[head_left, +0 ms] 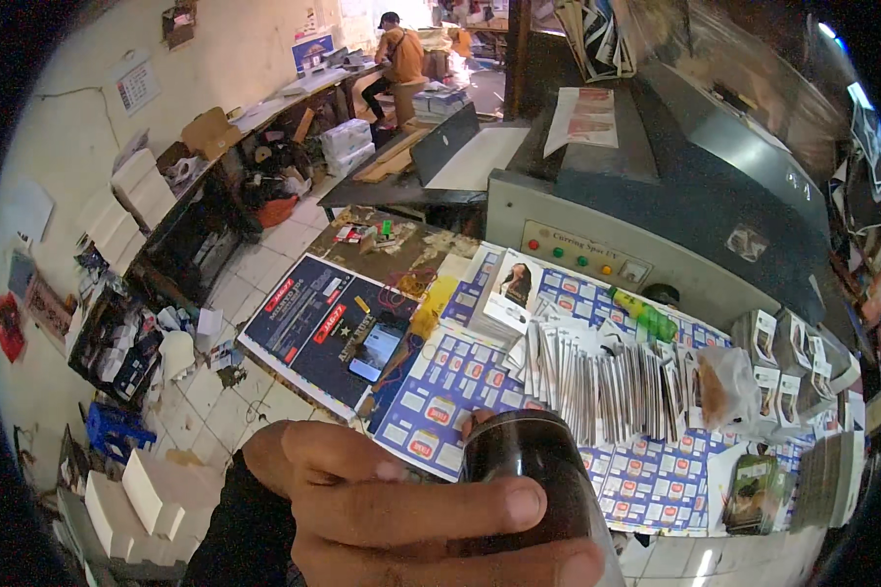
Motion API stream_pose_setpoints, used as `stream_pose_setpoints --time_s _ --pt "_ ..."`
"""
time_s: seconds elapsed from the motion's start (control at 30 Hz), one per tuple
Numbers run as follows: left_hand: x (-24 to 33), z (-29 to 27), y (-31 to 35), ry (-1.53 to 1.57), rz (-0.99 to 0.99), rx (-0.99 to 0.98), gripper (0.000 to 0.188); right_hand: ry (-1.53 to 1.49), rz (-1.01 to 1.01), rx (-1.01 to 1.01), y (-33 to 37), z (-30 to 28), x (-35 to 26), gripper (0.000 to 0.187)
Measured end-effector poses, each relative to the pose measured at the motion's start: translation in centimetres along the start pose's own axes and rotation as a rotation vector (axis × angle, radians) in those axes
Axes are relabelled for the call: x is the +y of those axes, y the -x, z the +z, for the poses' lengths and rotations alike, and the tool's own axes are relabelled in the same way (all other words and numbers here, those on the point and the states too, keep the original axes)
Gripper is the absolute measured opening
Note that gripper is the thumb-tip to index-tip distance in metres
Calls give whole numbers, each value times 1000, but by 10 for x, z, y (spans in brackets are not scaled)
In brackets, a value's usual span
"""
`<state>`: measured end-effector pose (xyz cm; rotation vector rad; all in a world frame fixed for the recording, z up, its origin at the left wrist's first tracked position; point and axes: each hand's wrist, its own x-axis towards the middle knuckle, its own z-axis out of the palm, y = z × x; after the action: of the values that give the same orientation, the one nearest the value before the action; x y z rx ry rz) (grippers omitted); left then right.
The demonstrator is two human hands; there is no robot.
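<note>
My left hand is large at the lower middle, its fingers wrapped round a clear glass with something dark inside. The glass is close to the camera, and its lower part runs out of the picture. Beyond it, a bench is covered with a blue sheet printed with small labels. A long row of fanned-out printed cards lies there, beside a squared stack of cards. Left of these, a phone rests on a black and red printed poster. My right hand does not show.
A big grey machine with coloured buttons stands behind the bench. A green bottle lies among the cards, with more bundled cards at right. A blue plastic stool stands at left. Far back, another person sits at a counter.
</note>
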<state>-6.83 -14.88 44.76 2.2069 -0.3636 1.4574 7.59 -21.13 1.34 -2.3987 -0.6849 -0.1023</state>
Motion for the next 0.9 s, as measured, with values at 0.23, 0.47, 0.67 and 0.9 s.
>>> stream_pose_setpoints --time_s 0.23,0.47,0.67,0.9 --pt "1 26 11 25 -52 298 49 -9 -48 -53 2 0 -8 20" --pt "-11 21 22 226 -1 149 51 14 55 -117 0 -1 10 22" --pt "-32 18 19 241 -22 112 62 38 21 -103 -2 1 8 21" --pt "-73 13 5 266 -242 -163 65 20 -15 -73 1 -5 -3 18"
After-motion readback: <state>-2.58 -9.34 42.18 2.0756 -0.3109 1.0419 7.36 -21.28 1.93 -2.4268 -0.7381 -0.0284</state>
